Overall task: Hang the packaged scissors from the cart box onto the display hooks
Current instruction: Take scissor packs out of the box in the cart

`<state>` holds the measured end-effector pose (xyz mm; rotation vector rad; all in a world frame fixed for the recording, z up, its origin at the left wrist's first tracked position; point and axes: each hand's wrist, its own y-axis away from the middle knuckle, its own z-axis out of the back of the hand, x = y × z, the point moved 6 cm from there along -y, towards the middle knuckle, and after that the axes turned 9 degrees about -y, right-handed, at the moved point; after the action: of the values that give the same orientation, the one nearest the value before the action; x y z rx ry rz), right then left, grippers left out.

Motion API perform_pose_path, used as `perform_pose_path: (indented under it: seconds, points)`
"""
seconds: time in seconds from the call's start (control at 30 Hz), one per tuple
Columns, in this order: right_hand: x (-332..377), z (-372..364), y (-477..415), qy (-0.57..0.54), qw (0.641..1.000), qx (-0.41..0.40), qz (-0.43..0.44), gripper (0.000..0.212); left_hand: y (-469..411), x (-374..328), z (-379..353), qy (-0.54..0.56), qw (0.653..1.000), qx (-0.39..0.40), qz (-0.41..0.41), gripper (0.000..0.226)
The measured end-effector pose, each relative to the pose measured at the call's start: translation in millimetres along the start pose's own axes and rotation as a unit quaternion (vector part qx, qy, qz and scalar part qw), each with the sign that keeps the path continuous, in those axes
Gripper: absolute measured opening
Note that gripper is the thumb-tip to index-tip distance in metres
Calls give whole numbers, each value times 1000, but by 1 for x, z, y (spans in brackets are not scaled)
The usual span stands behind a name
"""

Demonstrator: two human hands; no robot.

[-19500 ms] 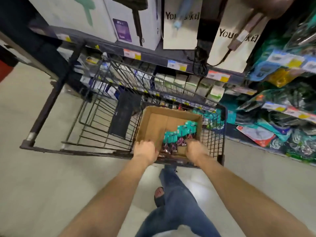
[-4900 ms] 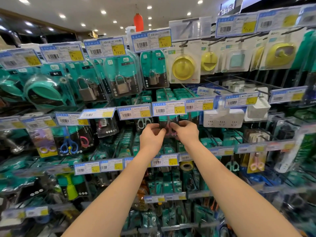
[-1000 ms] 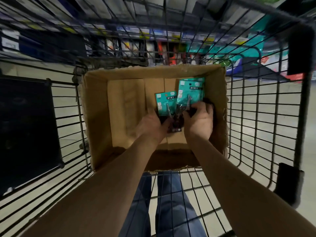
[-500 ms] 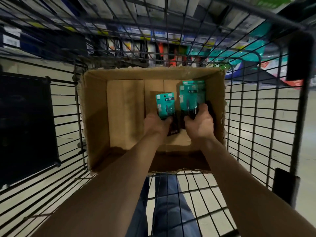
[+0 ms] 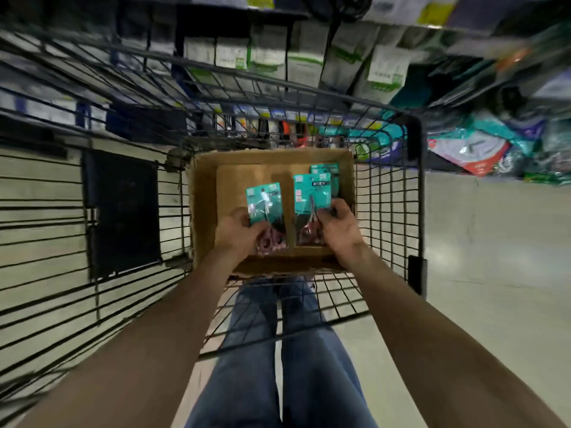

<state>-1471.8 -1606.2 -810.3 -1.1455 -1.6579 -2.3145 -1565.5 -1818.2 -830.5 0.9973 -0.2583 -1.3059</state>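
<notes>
Pinching scissor packs [image 5: 264, 200], each grip [image 5: 239, 234] closed.

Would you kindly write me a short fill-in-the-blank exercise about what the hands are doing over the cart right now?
1. The left hand and right hand each hold a packet with a header card coloured ____.
2. Both hands are above a cardboard ____.
3. That container sits inside a wire ____.
4. The person's trousers are ____ jeans.

Missing words: teal; box; cart; blue

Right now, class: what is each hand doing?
Left hand: closed on a teal scissors pack.
Right hand: closed on another scissors pack.
</notes>
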Motion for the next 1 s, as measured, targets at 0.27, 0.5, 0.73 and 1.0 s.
perform_pose_path:
  seconds: [0.27, 0.5, 0.73, 1.0]
  points:
    - [38, 30, 76, -70, 994, 26, 76, 17, 87, -39, 47, 100, 992, -51, -51, 34]
    - [39, 74, 161, -148, 982, 9, 118, 33, 170, -63, 61, 69, 982, -43, -168, 28]
    - [21, 128, 276, -128, 972, -33, 195, 10, 278, -63, 66, 96, 955, -26, -279, 22]
    - [44, 243, 402, -132, 932, -141, 307, 11, 393, -141, 63, 95, 914, -13, -394, 24]
